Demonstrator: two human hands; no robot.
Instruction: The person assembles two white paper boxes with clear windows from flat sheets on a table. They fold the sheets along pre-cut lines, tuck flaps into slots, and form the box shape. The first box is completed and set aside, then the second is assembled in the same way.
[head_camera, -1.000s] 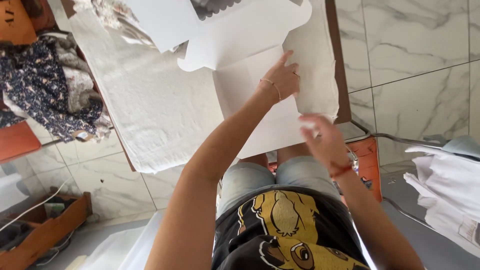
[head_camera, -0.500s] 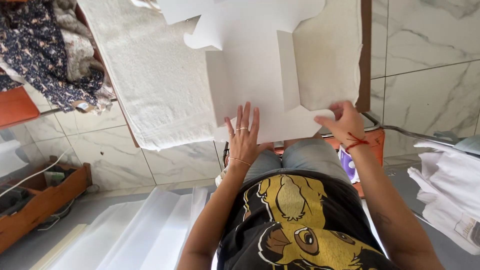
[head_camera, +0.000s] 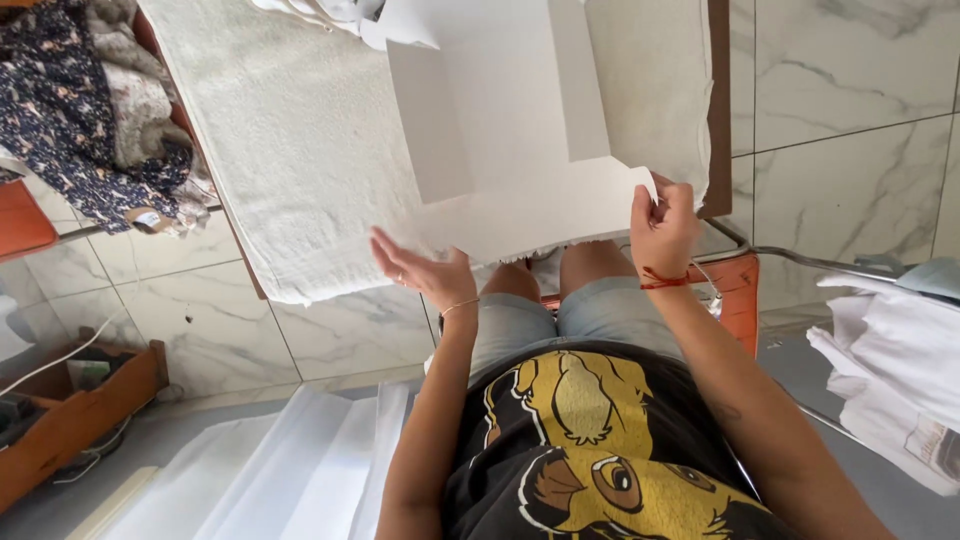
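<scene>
A flat white cardboard box blank (head_camera: 510, 130) with folded side flaps lies on a table covered by a white towel (head_camera: 290, 150). My right hand (head_camera: 662, 225) pinches the near right corner of the blank's front flap. My left hand (head_camera: 425, 270) is spread flat under the near left edge of that flap, touching it with fingers apart. I sit at the table's near edge, knees under it.
A pile of patterned and grey clothes (head_camera: 90, 110) lies at the far left. Folded white garments (head_camera: 890, 370) are stacked on the right. White sheets (head_camera: 290, 470) lie on the floor at my left, beside a wooden tray (head_camera: 70, 420). An orange stool (head_camera: 735, 290) stands by my right leg.
The box blank has slid toward me. My left hand came back from the far part of the blank to its near edge. My right hand took hold of the near right corner.
</scene>
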